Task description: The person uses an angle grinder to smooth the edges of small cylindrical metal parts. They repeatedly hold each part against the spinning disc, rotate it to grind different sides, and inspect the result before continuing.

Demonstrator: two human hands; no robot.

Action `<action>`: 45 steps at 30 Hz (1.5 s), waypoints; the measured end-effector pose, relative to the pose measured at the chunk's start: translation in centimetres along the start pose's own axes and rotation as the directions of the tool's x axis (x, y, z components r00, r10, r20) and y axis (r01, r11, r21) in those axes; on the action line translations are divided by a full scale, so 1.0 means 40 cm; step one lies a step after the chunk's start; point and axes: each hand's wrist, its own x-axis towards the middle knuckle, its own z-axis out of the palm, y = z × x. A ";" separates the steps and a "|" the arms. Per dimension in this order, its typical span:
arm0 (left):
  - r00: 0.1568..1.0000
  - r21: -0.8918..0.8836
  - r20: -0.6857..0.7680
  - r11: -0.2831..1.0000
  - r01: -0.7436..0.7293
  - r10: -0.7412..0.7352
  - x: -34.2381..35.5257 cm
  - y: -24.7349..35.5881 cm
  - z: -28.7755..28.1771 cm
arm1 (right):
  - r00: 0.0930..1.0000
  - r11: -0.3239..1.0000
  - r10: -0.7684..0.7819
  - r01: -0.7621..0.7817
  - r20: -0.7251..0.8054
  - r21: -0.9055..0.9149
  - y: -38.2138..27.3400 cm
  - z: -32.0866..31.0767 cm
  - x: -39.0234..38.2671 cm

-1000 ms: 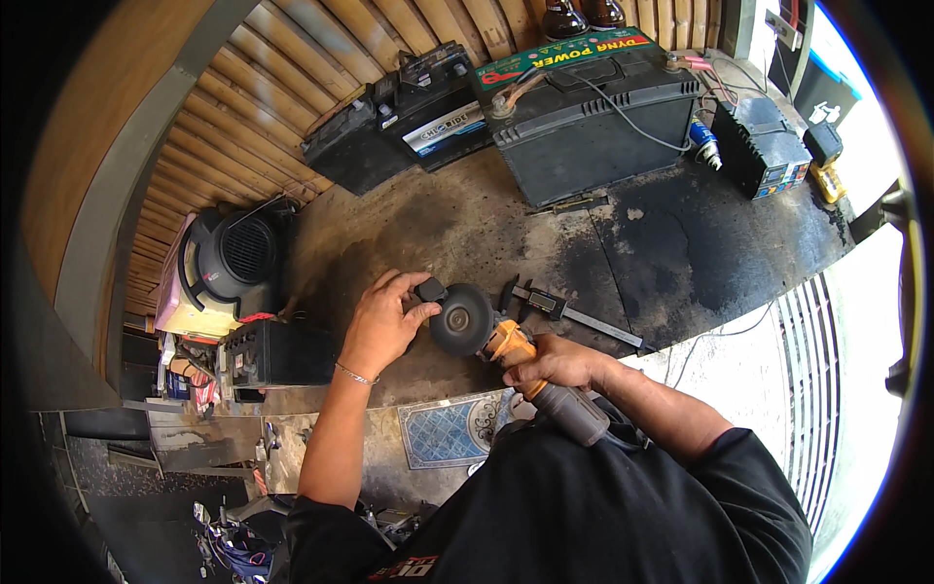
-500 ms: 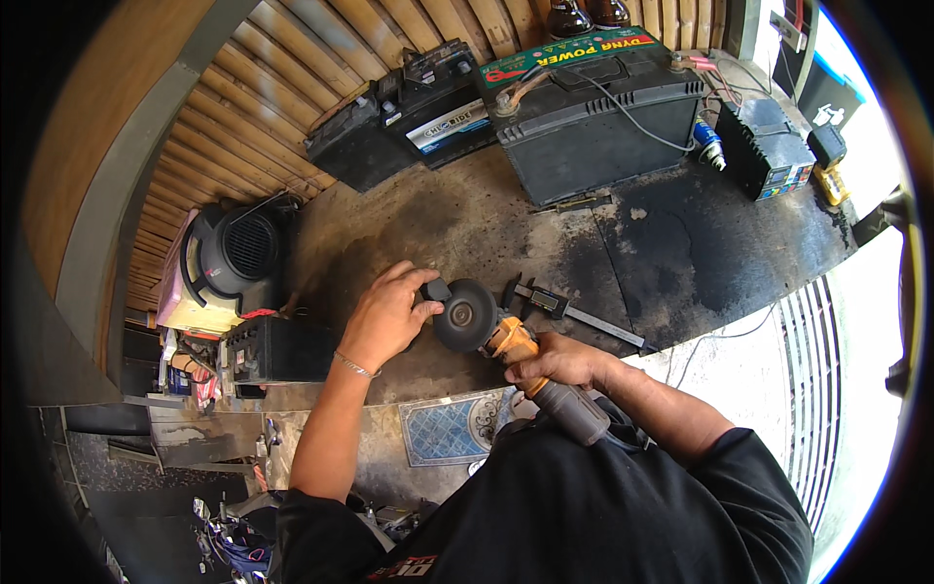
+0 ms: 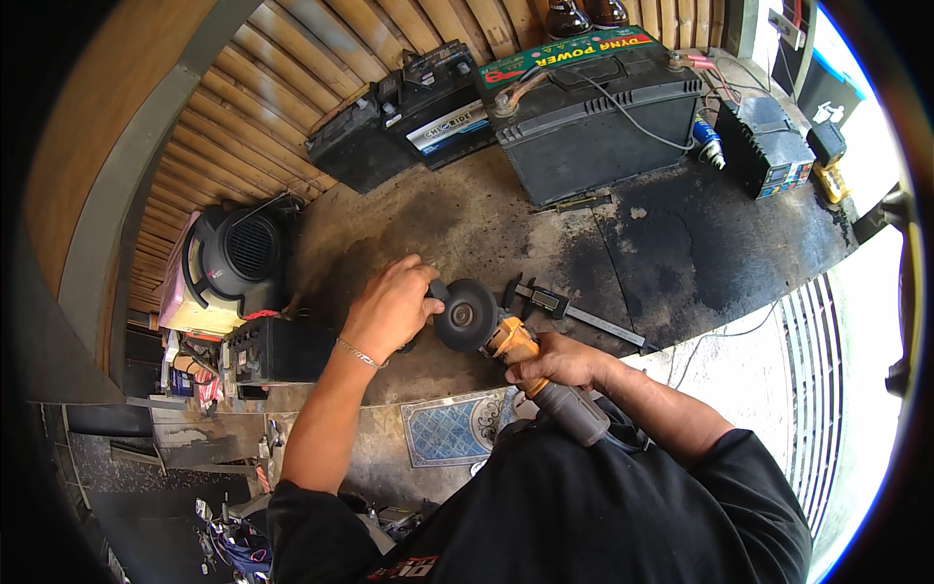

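Observation:
My left hand (image 3: 389,310), with a silver chain bracelet at the wrist, grips a small black piece (image 3: 437,293) beside the dark round disc (image 3: 464,313) of an angle grinder; whether they touch I cannot tell. Its fingertips are partly hidden by the back of the hand. My right hand (image 3: 553,363) is closed around the yellow-and-grey grinder (image 3: 513,341), which points up and left with the disc facing up. Just beyond the grinder, a digital caliper (image 3: 596,323) lies on the stained workbench (image 3: 681,253).
Several black batteries (image 3: 598,136) line the bamboo wall. A charger box (image 3: 764,146), spray can (image 3: 710,146) and yellow tool (image 3: 833,185) stand at back right. At left are a black grilled appliance (image 3: 238,253) and clutter (image 3: 195,375). A blue patterned mat (image 3: 438,433) lies below the bench.
My left hand has shifted a little upward and turned, showing more of its back over the black piece. The grinder and my right hand look almost unmoved.

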 end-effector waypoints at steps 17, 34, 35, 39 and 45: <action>0.991 -0.168 -0.129 0.985 -0.052 0.030 0.005 -0.033 0.032 | 0.999 0.999 -0.041 0.041 0.009 0.014 0.000 0.001 -0.002; 0.950 -0.489 -0.307 0.866 -0.108 -0.055 -0.009 -0.070 0.112 | 1.000 0.999 -0.002 0.002 0.008 0.035 -0.001 0.001 0.001; 0.953 -0.510 -0.295 0.855 -0.093 -0.072 -0.010 -0.071 0.115 | 1.000 0.999 0.010 -0.010 0.018 0.041 0.000 -0.002 0.001; 0.951 -0.499 -0.296 0.863 -0.077 -0.086 -0.018 -0.077 0.124 | 1.000 1.000 0.000 0.000 -0.013 0.027 0.005 0.001 0.004; 0.957 -0.483 -0.285 0.870 -0.099 -0.050 -0.033 -0.082 0.122 | 1.000 0.996 -0.017 0.016 0.011 0.090 0.014 0.000 0.007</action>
